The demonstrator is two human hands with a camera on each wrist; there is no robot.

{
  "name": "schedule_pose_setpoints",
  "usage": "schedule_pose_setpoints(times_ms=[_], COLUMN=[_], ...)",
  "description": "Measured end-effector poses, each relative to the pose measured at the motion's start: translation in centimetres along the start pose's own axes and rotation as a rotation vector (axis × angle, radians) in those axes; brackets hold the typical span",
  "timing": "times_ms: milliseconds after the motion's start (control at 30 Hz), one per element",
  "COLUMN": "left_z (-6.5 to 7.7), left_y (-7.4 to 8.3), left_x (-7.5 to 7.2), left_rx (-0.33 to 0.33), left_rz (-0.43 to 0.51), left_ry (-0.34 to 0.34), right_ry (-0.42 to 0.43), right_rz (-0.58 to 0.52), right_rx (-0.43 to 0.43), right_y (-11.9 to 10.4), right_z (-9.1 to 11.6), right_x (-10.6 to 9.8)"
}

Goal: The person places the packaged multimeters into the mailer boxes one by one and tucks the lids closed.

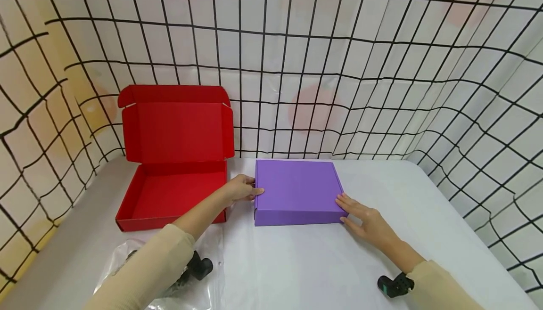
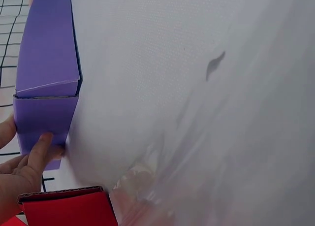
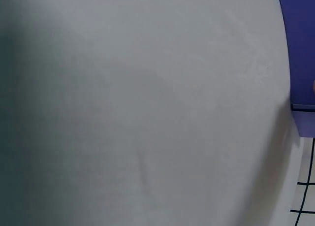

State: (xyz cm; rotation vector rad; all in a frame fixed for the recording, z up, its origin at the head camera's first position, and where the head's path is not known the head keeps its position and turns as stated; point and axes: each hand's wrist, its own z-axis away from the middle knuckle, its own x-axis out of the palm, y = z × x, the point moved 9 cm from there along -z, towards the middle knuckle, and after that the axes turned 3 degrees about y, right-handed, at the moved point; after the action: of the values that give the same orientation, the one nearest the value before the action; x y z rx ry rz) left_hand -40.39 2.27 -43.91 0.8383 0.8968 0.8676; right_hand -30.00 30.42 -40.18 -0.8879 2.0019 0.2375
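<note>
Use the purple box [image 1: 294, 190] as the reference. It lies flat on the white table [image 1: 305, 263], lid down, with its long front wall facing you. Your left hand [image 1: 242, 188] meets its left side: the thumb lies over the top edge and the fingers rest against the side wall, thumb and fingers apart rather than clamped round it. Your right hand [image 1: 369, 220] meets its front right corner with extended fingers on the lid edge and the thumb lower, also unclamped. Contact from both sides probably steadies the box and keeps it square to you. The red box [image 1: 135, 224] stands to the left of the purple box, its lid raised, presumably so that its interior stays accessible. A clear plastic bag [image 1: 214, 291] lies to the front left of the purple box, partly beneath your left sleeve. The purple box thus lies directly between your two hands, touching both.
</note>
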Motion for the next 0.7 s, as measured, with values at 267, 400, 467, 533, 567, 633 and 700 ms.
schedule_pose_setpoints(times_ms=[267,400,467,533,567,633,700], left_z=[-0.20,-0.05,0.02,0.03,0.03,0.00,-0.02], left_y=[-0.29,-0.41,-0.38,-0.37,-0.32,-0.30,-0.32], left_x=[-0.14,-0.22,-0.22,-0.23,-0.27,-0.27,-0.23], left_rx=[-0.004,-0.016,-0.016,-0.019,-0.019,-0.017,-0.017], left_rz=[0.011,0.004,-0.001,0.002,0.002,0.001,0.001], left_ry=[0.006,0.014,0.016,0.020,0.022,0.023,0.023], right_ry=[0.022,0.068,0.077,0.075,0.071,0.064,0.067], right_rz=[0.020,0.039,0.041,0.036,0.030,0.015,0.008], right_rx=[0.016,-0.011,-0.017,-0.015,-0.010,-0.002,-0.001], right_y=[-0.21,-0.47,-0.53,-0.52,-0.48,-0.39,-0.36], right_z=[0.18,0.22,0.23,0.22,0.21,0.22,0.27], right_x=[0.11,0.09,0.03,-0.06,-0.09,-0.13,-0.14])
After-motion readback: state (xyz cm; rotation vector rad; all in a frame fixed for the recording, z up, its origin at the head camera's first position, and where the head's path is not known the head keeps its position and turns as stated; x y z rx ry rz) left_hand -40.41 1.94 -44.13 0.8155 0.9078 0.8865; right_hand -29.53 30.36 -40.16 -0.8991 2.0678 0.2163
